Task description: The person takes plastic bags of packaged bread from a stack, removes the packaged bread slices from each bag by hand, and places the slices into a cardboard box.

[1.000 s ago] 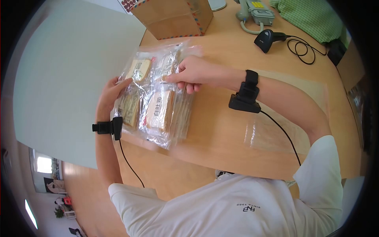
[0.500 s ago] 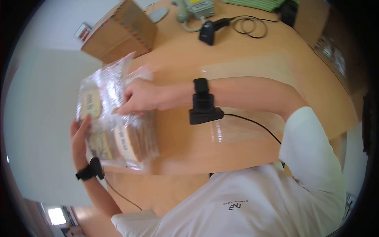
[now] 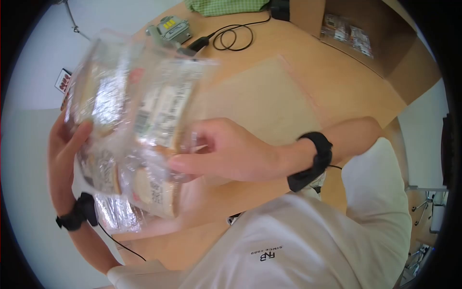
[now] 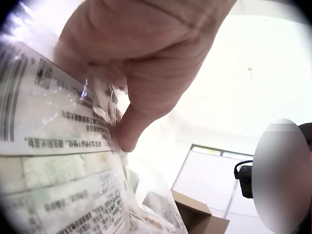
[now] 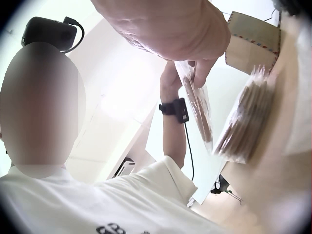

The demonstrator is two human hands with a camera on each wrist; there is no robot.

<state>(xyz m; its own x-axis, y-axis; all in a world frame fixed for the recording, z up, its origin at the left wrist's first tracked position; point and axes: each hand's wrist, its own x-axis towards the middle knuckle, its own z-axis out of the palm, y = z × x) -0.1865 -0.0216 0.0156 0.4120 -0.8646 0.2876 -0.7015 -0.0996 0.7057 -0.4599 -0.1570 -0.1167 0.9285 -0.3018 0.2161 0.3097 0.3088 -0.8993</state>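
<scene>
In the head view I hold up a clear plastic sheet of packaged bread slices (image 3: 161, 113), its pouches printed with text and a barcode. My left hand (image 3: 67, 149) grips its left edge, thumb on the front. From the other side, my right hand (image 3: 226, 151) pinches the right edge between thumb and fingers. The left wrist view shows the printed label (image 4: 58, 112) close up beside my left thumb. Under the lifted sheet, a stack of similar bread packs (image 5: 246, 117) lies on the table, partly hidden from the head camera.
A flat clear plastic bag (image 3: 260, 96) lies on the table to the right. Behind are a telephone (image 3: 173, 30), a black corded scanner (image 3: 198, 44) and a green checked cloth (image 3: 226, 6). A cardboard box (image 3: 308, 19) at the far right holds packets. Another box (image 5: 253, 44) has striped edges.
Both hands have raised the top sheet of bread packs off the stack, tilting it up towards the head camera. The head view has turned to the right.
</scene>
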